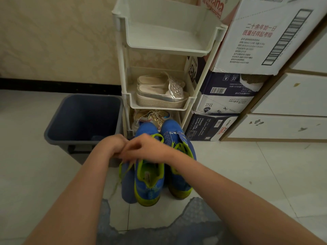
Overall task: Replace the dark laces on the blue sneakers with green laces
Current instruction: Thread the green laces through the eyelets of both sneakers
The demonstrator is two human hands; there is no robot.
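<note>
One wide-angle view looks from the person's head, facing forward and steeply down along both forearms. It sits close above the left hand [113,144] and right hand [147,147], which meet near the frame's middle. Beyond the hands a white rack [168,48] rises to the top edge. A grey bin [85,117] stands outward of the left hand, and tiled floor [247,174] spreads outward of the right.

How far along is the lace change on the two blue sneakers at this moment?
No dark lace shows on either shoe. The right sneaker already shows green lacing; whether it is tied is unclear. In hand: the left hand and right hand meet over the left sneaker, apparently pinching its green lace, one end trailing loose. Left: finish tying it.
</note>
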